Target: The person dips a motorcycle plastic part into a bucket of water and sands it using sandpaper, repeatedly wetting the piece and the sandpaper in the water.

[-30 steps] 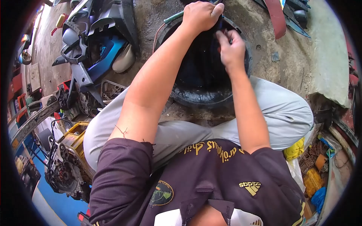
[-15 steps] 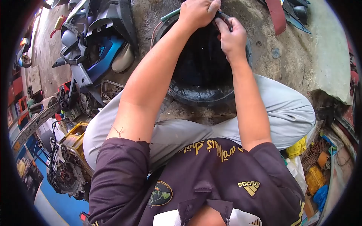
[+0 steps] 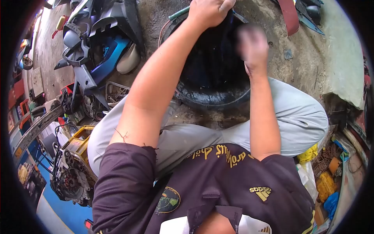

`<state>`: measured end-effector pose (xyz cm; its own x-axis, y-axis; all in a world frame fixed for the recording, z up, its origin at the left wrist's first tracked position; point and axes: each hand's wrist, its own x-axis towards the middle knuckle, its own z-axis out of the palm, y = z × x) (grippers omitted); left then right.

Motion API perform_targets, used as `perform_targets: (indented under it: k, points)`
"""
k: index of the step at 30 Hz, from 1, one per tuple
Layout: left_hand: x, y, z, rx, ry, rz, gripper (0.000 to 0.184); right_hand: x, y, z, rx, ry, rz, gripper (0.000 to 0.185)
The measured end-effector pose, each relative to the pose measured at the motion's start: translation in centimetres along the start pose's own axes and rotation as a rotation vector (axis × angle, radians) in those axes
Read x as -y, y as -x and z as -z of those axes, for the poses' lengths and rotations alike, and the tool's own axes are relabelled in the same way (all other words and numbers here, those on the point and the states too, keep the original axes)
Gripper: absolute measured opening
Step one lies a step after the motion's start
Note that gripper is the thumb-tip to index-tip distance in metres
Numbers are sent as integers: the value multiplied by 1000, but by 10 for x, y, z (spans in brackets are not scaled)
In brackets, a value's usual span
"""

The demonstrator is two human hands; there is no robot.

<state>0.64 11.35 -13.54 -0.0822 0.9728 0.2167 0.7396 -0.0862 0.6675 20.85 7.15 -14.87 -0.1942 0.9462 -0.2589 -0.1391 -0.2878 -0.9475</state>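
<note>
Stained concrete floor (image 3: 304,58) spreads out around the fingers; scooter fairing panels (image 3: 107,62) lie well to their left, an engine casing (image 3: 72,181) and a yellow crate (image 3: 80,141) sit farther back on that side, nearer the body, and a pale concrete slab (image 3: 343,58) lies well to their right. Beneath the fingers of both hands is a black round tub (image 3: 212,100); its near rim is wet and glossy, its inside too dark to show what it holds. Over the tub's far side the left hand (image 3: 211,12) has its fingers curled in, though whatever they may grip is hidden; a green tube (image 3: 179,14) reaches out just left of them, and I cannot tell whether they touch it. Blurred over the tub's right edge is the right hand (image 3: 253,45), apart from the left; whether its fingers hold anything cannot be told. With both hands at the tub, the work seems underway rather than finished; how much is done, and how much is left, cannot be read.
</note>
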Motion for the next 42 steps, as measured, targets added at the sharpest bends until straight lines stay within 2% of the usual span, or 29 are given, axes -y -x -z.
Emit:
perform_targets:
  k: [3,4,7,11,13,14,15,17,20,23,27,28,31,32,38,42]
  points:
    - [19,-10,-3,120,-70,-63,45,17,-6,-11,60,196,104,12]
    - [28,-18,-3,203,-191,-174,37,17,-9,-13,71,259,138,13]
    - [38,-35,-10,356,-253,-142,33,20,-16,-20,124,321,184,14]
    - [43,-33,-13,306,217,-67,45,27,-22,-22,129,406,181,16]
    - [0,-11,2,17,287,110,47,26,-23,-21,141,443,140,19]
    - [-12,-2,0,-242,391,117,43,25,-24,-23,149,389,124,19]
    - [-5,3,-10,-398,309,18,35,23,-23,-23,157,334,106,20]
    - [1,11,-20,-534,261,-38,31,22,-22,-24,177,288,70,19]
    - [-4,21,-26,-514,334,63,30,26,-21,-21,211,313,28,16]
    - [-6,27,-39,-648,426,-38,15,35,-23,-14,257,342,-7,14]
    - [-20,41,-55,-496,906,198,20,50,-20,-1,295,412,-64,13]
    - [-19,45,-52,-429,767,176,23,53,-19,1,300,430,-67,13]
    - [-15,50,-61,-397,822,267,24,48,-17,0,288,468,59,14]
    - [-7,56,-70,-389,806,332,31,47,-16,-1,287,475,58,15]
    - [-1,68,-62,-299,693,491,41,41,-23,-10,302,567,124,15]
    - [17,68,-75,-309,797,378,44,51,-28,-16,303,644,224,15]
